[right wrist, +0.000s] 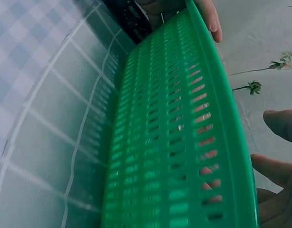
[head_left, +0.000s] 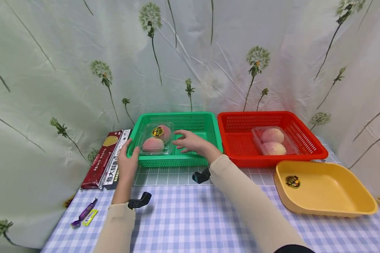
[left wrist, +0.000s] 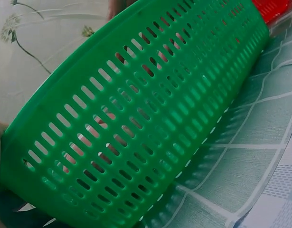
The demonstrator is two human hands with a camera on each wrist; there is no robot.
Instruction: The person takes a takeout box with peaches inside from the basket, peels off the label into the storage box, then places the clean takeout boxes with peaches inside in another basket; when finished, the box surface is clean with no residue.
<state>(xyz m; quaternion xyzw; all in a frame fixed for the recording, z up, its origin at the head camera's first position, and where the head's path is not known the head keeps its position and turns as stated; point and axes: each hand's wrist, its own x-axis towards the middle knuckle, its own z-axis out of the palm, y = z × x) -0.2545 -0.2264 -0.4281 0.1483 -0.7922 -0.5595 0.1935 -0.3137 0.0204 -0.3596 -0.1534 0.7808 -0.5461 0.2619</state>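
Pale sheeting (head_left: 209, 88) printed with green flower heads hung across the upper half of the frame, above a blue-and-white checked cloth (head_left: 177, 218) at the bottom. One green basket (head_left: 174, 161) stood at centre, and inside its left part lay one clear box (head_left: 147, 133) with two pink peaches (head_left: 153, 144) and one round black-and-yellow sticker (head_left: 157, 132).

That box sat between the two hands. To its left in the frame, the left hand (head_left: 128, 165) had the basket's near left corner between thumb and fingers; how firmly, I could not tell. On the other side, the right hand (head_left: 191, 142) reached over the basket, its fingers loosely spread and thumb apart, with nothing in its grasp, its fingertips just beside the box's right edge. Whether they touched it could not be made out.

Right of centre was one red basket (head_left: 237, 140) holding a second clear box (head_left: 291, 142), also with two peaches. One yellow tray (head_left: 332, 189) stood at lower right, bearing one sticker (head_left: 292, 181). At left lay two packs, one dark red (head_left: 101, 160) and one black and white (head_left: 114, 168); at lower left, two small wrapped pieces, one purple (head_left: 87, 211), one yellow (head_left: 90, 217).
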